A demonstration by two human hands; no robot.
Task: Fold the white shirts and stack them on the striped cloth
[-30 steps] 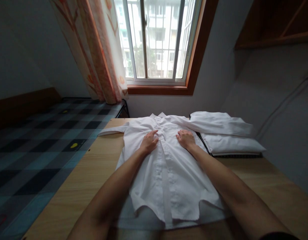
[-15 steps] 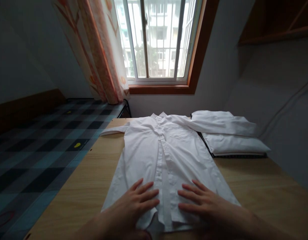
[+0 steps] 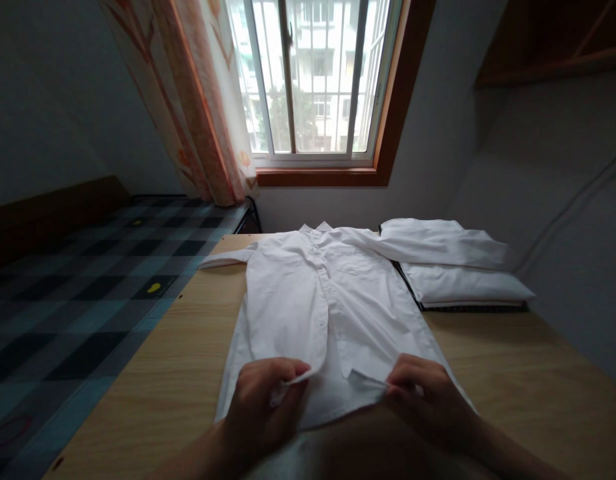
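A white button-up shirt (image 3: 288, 293) lies front side up on the wooden table (image 3: 188, 347), its collar towards the window. One sleeve stretches out to the left; the other lies to the right across a folded white stack. My left hand (image 3: 268, 400) pinches the lower front edge of the shirt's left-hand panel. Opposite it, my right hand (image 3: 425, 390) is closed on the bottom corner of the right-hand panel. Both panel edges are lifted a little and stand apart, and the inside of the shirt's back shows between them.
Folded white items (image 3: 468, 287) rest on a black-edged base at the table's back right. Left of the table is a bed with a checked cover (image 3: 98, 287). Ahead are a window (image 3: 318, 87) and a patterned curtain (image 3: 198, 107). A wooden shelf (image 3: 553, 67) hangs upper right.
Both hands lay flat with fingers spread on the lower shirt; now they have closed on the two front edges, lifting them and drawing them apart at the hem.
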